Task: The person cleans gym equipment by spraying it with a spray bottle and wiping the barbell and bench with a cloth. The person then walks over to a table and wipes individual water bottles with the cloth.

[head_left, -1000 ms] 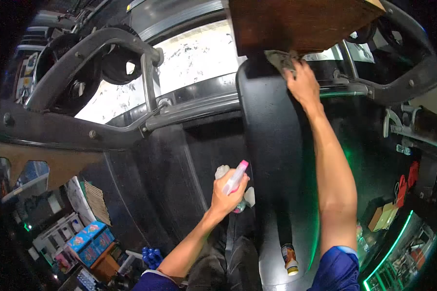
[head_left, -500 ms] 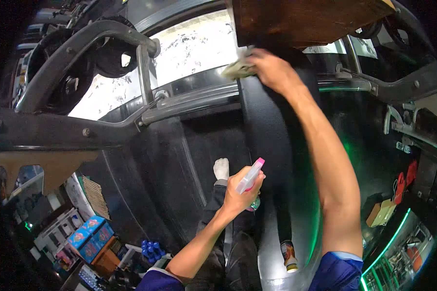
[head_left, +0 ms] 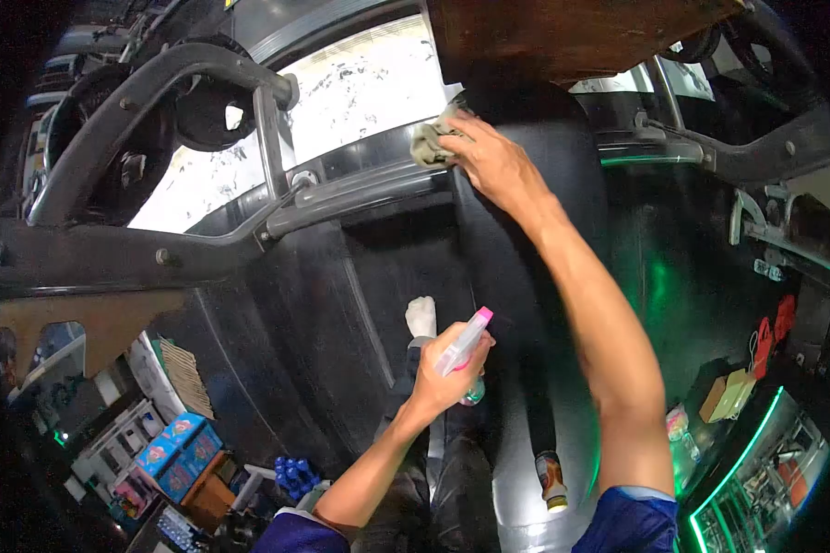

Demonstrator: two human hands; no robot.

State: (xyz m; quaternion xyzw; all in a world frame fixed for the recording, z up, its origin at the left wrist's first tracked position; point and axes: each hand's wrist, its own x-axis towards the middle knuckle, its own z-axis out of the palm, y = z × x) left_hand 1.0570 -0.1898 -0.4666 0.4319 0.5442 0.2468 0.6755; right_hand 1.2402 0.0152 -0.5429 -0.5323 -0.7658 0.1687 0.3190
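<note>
Standing well to the left of the fingers of my left hand (head_left: pixel 438 376) is a blue patterned box (head_left: pixel 177 453); beyond them a grey metal tube (head_left: pixel 360 201) reaches toward a long black panel (head_left: pixel 503 249), which runs beneath the fingers of my right hand (head_left: pixel 505 173); well to their right, a carton (head_left: pixel 727 396) sits near a green light strip (head_left: pixel 736 453); my left fingers wrap a spray bottle (head_left: pixel 461 347), its head slanting away and rightward, its body mostly hidden below them; my right fingers grip a cloth (head_left: pixel 429 147) at the panel's left edge, its long axis unclear; the bottle shows a translucent head, pink nozzle and greenish base; the cloth looks crumpled and grey-green.
</note>
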